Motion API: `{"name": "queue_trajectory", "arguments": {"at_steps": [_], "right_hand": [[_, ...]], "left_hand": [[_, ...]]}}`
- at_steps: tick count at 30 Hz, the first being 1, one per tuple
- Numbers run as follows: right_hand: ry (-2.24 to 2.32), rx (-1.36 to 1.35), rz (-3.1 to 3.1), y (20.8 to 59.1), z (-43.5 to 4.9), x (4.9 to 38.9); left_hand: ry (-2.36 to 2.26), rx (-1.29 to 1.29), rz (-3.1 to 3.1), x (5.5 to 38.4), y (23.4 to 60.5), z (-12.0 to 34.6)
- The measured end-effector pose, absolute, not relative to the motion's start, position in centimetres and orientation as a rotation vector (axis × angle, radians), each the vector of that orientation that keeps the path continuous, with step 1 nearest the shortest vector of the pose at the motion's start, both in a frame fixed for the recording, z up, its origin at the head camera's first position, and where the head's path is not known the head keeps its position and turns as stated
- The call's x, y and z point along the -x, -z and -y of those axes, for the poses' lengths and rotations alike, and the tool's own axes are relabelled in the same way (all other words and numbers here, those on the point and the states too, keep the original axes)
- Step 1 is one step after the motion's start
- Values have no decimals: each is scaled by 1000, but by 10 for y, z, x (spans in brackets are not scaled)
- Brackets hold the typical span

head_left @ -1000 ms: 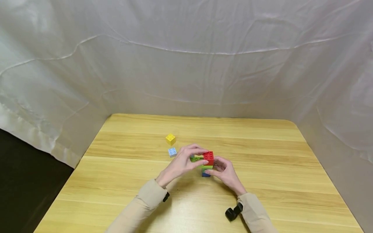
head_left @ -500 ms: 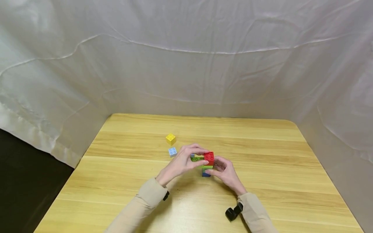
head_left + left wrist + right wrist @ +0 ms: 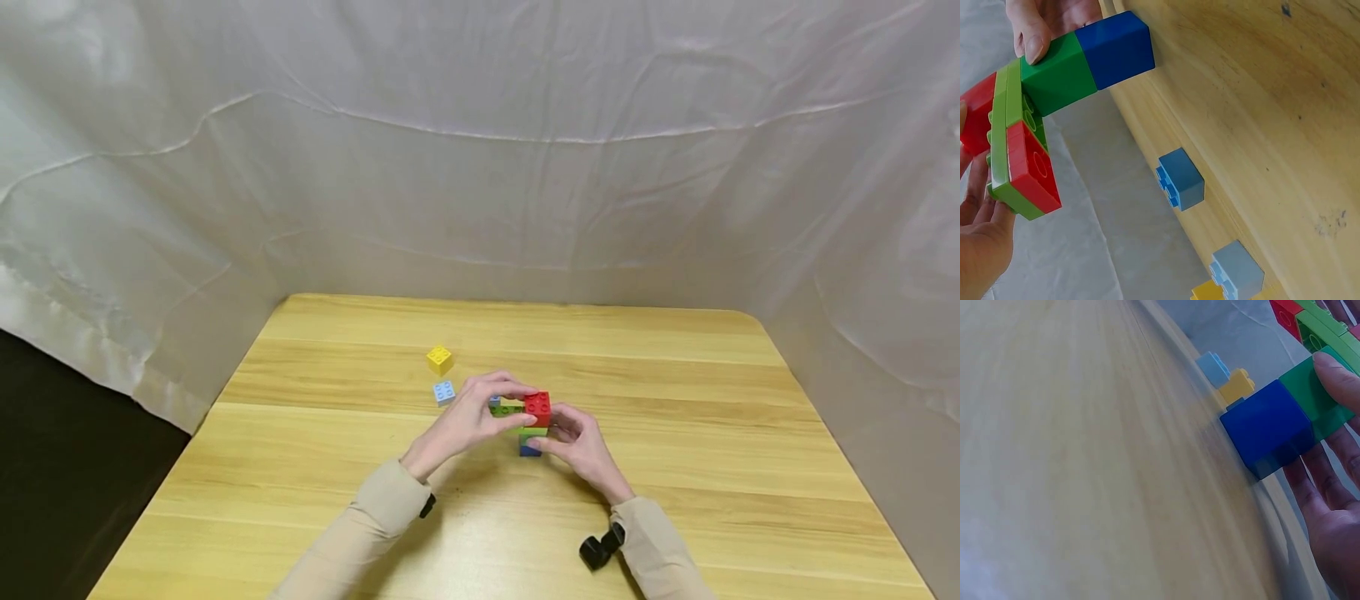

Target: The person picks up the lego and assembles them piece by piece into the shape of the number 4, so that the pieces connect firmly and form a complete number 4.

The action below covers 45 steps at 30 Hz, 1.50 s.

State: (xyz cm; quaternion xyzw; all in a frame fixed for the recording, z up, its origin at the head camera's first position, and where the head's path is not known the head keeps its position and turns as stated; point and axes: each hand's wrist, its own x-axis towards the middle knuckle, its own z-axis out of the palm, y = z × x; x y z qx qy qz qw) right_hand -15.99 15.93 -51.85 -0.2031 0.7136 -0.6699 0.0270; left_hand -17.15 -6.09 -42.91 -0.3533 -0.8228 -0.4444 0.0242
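Note:
Both hands hold one stack of toy building bricks above the wooden table. At its base is a dark blue brick [image 3: 1116, 50], with a green brick [image 3: 1057, 75] on it. Across the top runs a long light green brick [image 3: 1001, 150], overhanging to one side, with a red brick [image 3: 1034, 169] under its free end. Another red brick [image 3: 537, 408] sits on top, over the green one. My left hand [image 3: 474, 410] pinches this top brick between thumb and fingers. My right hand [image 3: 585, 450] grips the green brick from the right, its thumb on the near face.
A yellow brick [image 3: 439, 360] and a light blue brick [image 3: 444, 392] lie on the table [image 3: 337, 375] left of the stack. A medium blue brick [image 3: 1183, 181] lies behind the left hand, partly hidden in the head view. Grey cloth [image 3: 525, 208] hangs behind the table.

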Motion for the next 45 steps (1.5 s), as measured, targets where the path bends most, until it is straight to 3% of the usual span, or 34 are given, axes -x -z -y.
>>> {"name": "queue_trajectory", "arguments": {"at_steps": [14,45], "right_hand": [[2060,635,-2198,517,-161,159],[2050,593,-2210,518,-166,156]], "left_hand": [[1408,957,2590,166,434,58],[1607,999,2436,167,446,62]]}}
